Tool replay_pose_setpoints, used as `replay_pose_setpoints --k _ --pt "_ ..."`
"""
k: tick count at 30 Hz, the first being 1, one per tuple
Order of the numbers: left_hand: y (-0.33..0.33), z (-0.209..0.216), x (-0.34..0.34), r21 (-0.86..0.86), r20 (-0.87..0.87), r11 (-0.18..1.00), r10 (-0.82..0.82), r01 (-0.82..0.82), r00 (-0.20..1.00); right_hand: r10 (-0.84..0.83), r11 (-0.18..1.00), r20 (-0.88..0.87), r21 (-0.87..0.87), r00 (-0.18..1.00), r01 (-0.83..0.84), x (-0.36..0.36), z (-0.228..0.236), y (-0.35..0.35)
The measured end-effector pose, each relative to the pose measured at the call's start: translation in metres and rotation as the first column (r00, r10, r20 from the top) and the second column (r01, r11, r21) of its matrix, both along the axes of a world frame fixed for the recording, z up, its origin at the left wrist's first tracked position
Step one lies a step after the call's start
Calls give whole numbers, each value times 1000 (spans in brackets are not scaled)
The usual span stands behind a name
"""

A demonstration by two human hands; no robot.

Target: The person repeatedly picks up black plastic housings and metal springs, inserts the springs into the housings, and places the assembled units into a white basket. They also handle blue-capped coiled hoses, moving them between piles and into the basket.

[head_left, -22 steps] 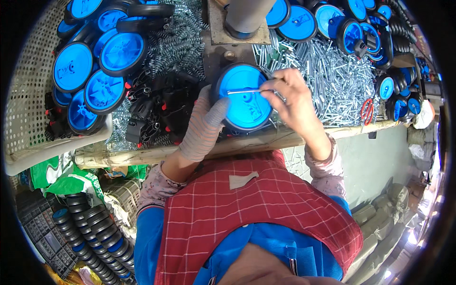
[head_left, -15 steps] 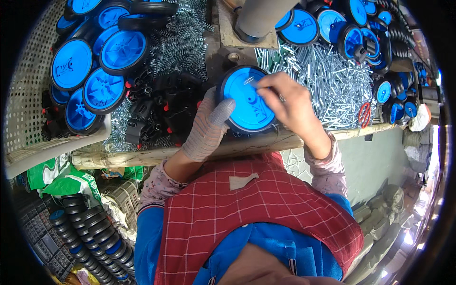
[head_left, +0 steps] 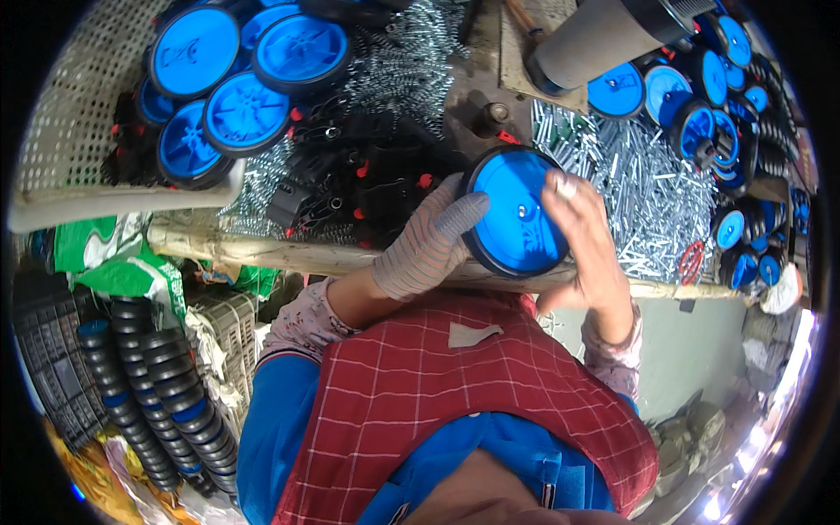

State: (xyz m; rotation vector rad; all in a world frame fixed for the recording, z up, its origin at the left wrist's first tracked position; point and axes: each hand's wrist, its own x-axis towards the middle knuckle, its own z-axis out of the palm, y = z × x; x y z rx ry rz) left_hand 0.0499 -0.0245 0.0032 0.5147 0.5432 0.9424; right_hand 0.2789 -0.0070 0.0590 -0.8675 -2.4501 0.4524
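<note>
A blue plastic wheel with a black tyre is held up over the bench's front edge. My left hand, in a thin striped glove, grips its left side, the thumb lying on the blue face. A small shiny metal end sits in the wheel's centre hole. My bare right hand lies against the wheel's right part, fingers stretched out and thumb apart below. A ring shows on one finger. Behind the wheel is a short metal post with a red piece beside it.
Left of the wheel lie black plastic brackets with red parts and a heap of springs. Metal pins cover the right side, near red-handled scissors. A perforated crate holds more wheels. A grey cylindrical column stands behind.
My right hand has gone from pinching a metal pin over the wheel to spread fingers at its right side. A metal end now shows in the hub. The view has shifted.
</note>
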Motion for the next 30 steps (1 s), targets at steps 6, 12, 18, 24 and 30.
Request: replay_pose_setpoints --k 6,12,18,24,30 --pt "-4 32 -33 357 -592 845 -125 398 796 -19 984 42 180 999 11 34 -37 -20" --pt "65 27 -82 231 -723 630 621 742 -303 -646 756 -673 -497 361 426 46 -96 -20" --pt "68 44 -64 394 -800 652 590 648 -107 -719 679 -654 -733 -236 -37 31 -116 5" --pt "4 -2 61 670 -733 583 618 460 284 -702 684 -670 -729 -243 31 -31 -92 30" --pt "42 -9 51 514 -814 715 233 474 532 -669 708 -689 -705 -280 41 -26 -92 45"
